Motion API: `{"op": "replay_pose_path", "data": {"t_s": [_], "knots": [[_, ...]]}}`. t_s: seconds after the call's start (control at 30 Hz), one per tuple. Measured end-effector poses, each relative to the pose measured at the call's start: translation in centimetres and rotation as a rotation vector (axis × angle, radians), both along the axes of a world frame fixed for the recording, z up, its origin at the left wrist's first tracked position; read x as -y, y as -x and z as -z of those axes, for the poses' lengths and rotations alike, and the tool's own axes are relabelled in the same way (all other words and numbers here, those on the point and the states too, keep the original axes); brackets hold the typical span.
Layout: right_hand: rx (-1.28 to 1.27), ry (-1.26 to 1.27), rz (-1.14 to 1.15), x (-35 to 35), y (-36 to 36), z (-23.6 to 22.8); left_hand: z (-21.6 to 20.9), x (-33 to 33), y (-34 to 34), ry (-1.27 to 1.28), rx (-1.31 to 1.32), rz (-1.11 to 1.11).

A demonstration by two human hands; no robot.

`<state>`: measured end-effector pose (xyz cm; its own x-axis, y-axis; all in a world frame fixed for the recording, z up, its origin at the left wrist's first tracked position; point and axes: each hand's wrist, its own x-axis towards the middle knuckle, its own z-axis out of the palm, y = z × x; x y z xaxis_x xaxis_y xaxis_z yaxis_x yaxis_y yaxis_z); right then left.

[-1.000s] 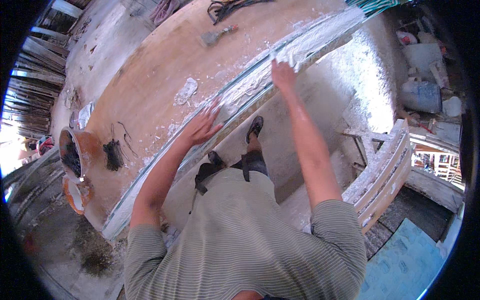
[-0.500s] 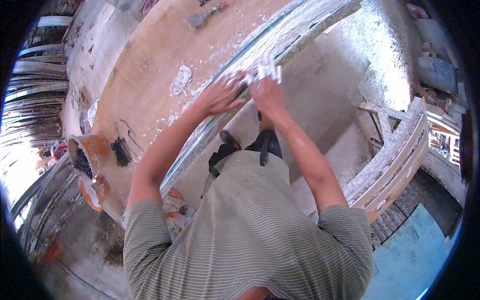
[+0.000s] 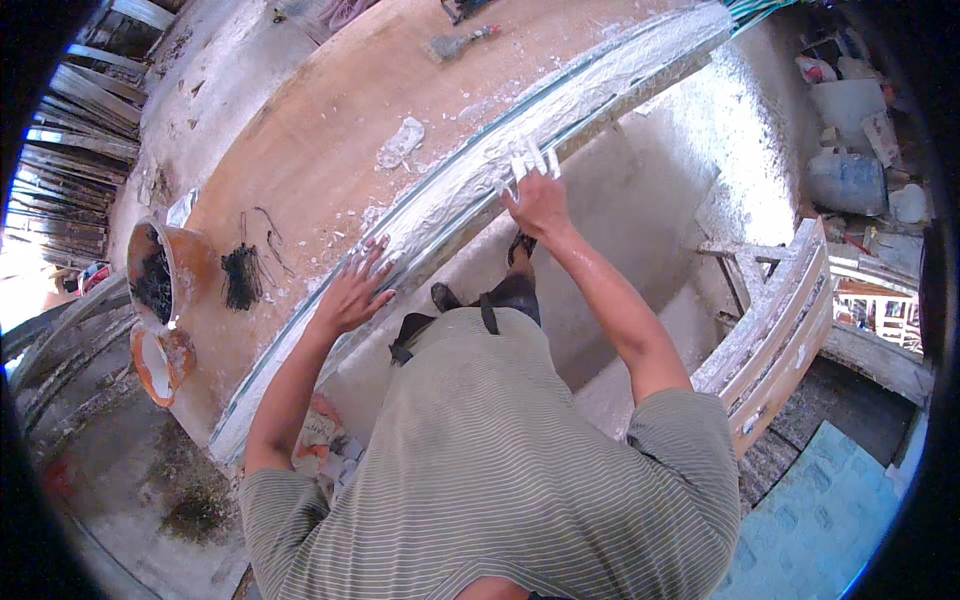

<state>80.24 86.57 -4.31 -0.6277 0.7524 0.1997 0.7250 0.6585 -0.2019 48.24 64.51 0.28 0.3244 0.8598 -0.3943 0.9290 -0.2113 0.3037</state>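
A long white plaster strip (image 3: 455, 170) fills the curved edge of a tan work board, with thin greenish edging along its sides. My left hand (image 3: 352, 287) lies with fingers spread at the strip's nearer left part. Farther right, my right hand (image 3: 540, 197) has white-coated fingers stretched out over the strip's outer edge. Neither hand holds anything. A flat white plaster scrap (image 3: 401, 143) and scattered crumbs lie on the board (image 3: 310, 130) beyond my hands.
On the board's left stand an orange bucket (image 3: 185, 262) with dark stuff inside and a smaller orange container (image 3: 183, 350); dark wire ties (image 3: 240, 278) lie beside them. A brush (image 3: 455, 44) rests at the far side. To the right is a curved wooden frame (image 3: 775, 330).
My hands were close together over the strip and have come apart. The left one has moved left and nearer along it; the right one stays about where it was. The view has shifted slightly.
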Motion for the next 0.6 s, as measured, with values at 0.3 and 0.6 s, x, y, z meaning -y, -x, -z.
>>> {"op": "replay_pose_path", "data": {"t_s": [0.3,0.6], "knots": [[0.147,0.283,0.046,0.9,0.7,-2.5,1.0,-2.2,-1.2,-0.022,0.005,0.088],[-0.085,0.068,-0.012,-1.2,0.0,-0.7,1.9,-6.5,-4.2,-0.161,-0.022,0.162]]}}
